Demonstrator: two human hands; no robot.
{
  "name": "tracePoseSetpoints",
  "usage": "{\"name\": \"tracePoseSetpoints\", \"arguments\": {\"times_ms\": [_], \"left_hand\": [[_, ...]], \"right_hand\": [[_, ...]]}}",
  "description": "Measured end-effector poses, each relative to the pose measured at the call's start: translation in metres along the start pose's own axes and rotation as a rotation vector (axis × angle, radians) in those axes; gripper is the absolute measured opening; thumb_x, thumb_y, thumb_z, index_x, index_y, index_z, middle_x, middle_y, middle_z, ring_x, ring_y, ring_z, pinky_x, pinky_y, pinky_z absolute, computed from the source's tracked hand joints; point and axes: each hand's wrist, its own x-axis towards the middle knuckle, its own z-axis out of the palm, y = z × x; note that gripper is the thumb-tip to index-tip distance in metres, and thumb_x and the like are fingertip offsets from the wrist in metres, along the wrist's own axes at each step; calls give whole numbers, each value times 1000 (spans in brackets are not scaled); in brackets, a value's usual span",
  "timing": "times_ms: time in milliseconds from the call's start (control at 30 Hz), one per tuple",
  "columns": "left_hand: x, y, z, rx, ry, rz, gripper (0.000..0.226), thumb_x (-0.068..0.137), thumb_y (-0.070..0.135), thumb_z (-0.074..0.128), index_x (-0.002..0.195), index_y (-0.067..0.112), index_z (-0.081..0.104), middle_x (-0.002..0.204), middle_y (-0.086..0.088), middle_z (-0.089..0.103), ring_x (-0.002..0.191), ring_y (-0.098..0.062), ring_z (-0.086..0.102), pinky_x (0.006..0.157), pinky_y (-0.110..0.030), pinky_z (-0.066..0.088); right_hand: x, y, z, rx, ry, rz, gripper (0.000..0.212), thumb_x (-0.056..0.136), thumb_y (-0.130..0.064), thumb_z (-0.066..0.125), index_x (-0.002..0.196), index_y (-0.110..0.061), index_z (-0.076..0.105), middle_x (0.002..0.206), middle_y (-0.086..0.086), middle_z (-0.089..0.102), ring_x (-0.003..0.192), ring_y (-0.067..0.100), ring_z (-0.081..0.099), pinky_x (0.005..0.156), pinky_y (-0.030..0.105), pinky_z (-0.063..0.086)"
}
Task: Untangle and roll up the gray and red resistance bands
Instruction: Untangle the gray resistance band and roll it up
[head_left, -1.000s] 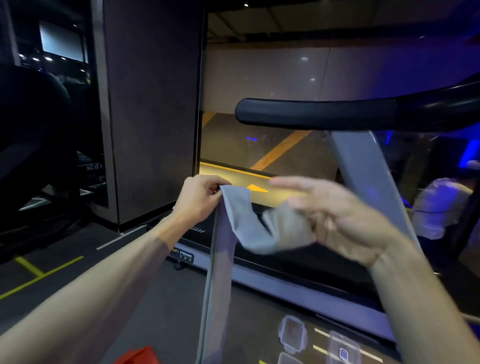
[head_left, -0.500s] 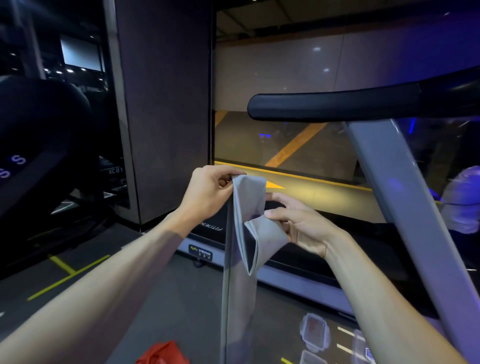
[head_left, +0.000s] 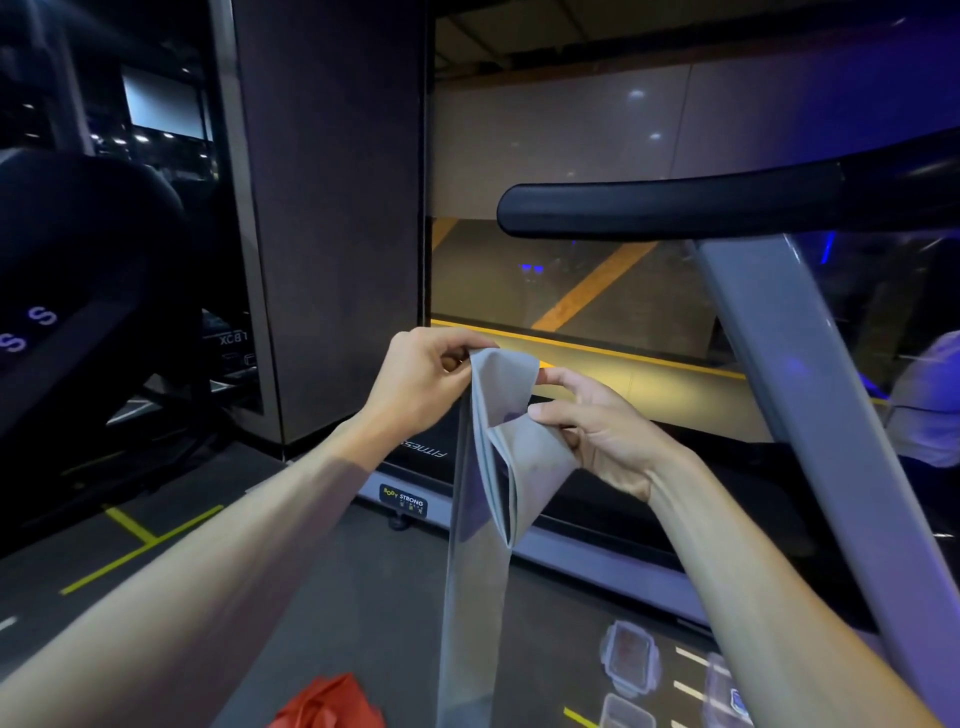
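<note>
Your left hand (head_left: 423, 376) pinches the gray band (head_left: 501, 410) top; right hand (head_left: 597, 431) grips the fold, tail hanging free to roll.

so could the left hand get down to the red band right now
Probably not as things stand. The left hand pinches the top of the gray band, held up high, and the red band lies far below at the bottom edge of view. Nothing blocks the way down, but it would have to let go first.

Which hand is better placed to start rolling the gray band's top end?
Probably the right hand: it grips the folded flap of the gray band. The left hand pinches the top edge, anchoring it.
</note>
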Motion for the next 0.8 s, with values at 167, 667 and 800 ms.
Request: {"name": "tracePoseSetpoints", "arguments": {"times_ms": [167,667,800], "left_hand": [[-3,4,2,31,-19,25,21,90,4,73,100,20,81,91,18,77,80,-2,72,76,-30,60],[-17,-10,9,-79,-32,-78,16,91,26,68,105,25,76,97,9,78,95,-13,73,88,-44,59],[-22,-14,23,-156,3,-165,19,89,23,71,108,21,75,100,8,78,98,-10,73,92,-43,58]], "right_hand": [[9,6,1,90,-34,-1,36,93,-14,68,129,-15,66,111,14,70,92,23,60,74,30,50],[43,-15,12,137,148,-15,35,91,-18,67,116,5,71,108,17,58,94,24,51,72,31,40],[46,-29,10,91,133,-29,27,93,-18,63,111,-6,79,107,17,55,100,28,44,78,34,37]]}}
